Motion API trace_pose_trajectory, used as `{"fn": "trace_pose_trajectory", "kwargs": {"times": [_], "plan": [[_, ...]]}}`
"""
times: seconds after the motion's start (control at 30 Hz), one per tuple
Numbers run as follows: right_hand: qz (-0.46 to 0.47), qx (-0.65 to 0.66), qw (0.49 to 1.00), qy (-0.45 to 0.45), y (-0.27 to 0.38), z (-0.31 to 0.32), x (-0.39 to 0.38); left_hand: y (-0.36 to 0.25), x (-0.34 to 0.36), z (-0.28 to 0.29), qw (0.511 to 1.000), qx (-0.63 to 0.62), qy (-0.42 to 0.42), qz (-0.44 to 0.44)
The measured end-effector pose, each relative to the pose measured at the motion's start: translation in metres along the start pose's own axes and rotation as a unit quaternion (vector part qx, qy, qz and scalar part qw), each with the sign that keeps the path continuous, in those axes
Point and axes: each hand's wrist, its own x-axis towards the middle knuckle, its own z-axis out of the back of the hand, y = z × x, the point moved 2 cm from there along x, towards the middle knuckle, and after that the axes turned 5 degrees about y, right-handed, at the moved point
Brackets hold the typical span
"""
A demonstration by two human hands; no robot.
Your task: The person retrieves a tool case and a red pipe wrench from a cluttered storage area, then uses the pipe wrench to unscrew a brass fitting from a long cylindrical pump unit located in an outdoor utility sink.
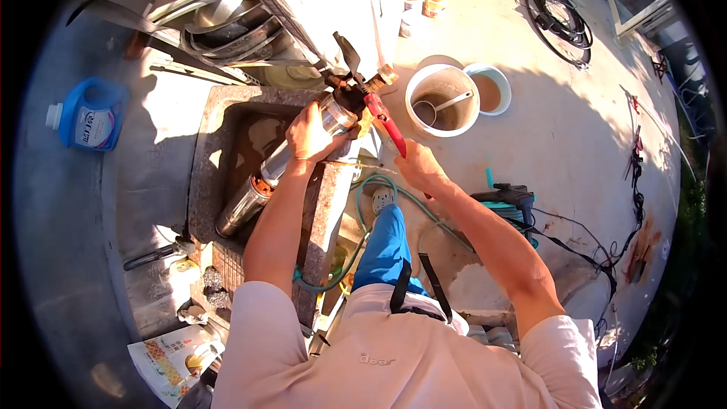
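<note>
A long steel cylinder, which looks like a submersible pump (246, 209), lies slanted across a stone sink (330, 201). Its lower end rests inside the basin, and an orange-brown band rings its middle. My left hand (309, 136) is wrapped round its upper part. In my right hand (421, 167) is the handle of a red pipe wrench (392, 133). The wrench's head meets the pump's dark top end, though its exact bite is hard to make out. Beside that end show a brass-coloured fitting (387, 74) and a dark metal blade-like piece (347, 53).
Ahead stand a white bucket (413, 98) holding a ladle and a smaller pail (500, 79). A green hose (351, 276) loops by my foot, near a hose reel (511, 203). A blue jug (95, 115) sits left; stacked pans (235, 34) fill a shelf.
</note>
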Motion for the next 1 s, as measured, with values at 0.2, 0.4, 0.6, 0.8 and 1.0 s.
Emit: {"fn": "trace_pose_trajectory", "kwargs": {"times": [0.2,0.4,0.6,0.8,1.0], "plan": [[-0.035,-0.004,0.999,-0.002,0.004,0.016,0.004,-0.011,0.018,0.014,0.999,0.024,0.042,0.021],[-0.083,-0.019,0.996,0.016,-0.01,0.008,-0.002,-0.006,0.003,0.009,0.996,-0.02,-0.069,-0.049],[-0.081,-0.053,0.995,0.007,-0.011,0.013,-0.004,0.0,0.003,-0.001,0.994,-0.02,-0.086,-0.061],[-0.042,-0.045,0.998,0.016,-0.006,0.008,0.001,0.007,0.001,-0.002,0.999,0.005,-0.045,-0.027],[-0.052,0.011,0.998,0.022,-0.01,0.003,0.003,-0.004,0.001,0.015,0.998,0.008,0.05,0.03]]}}
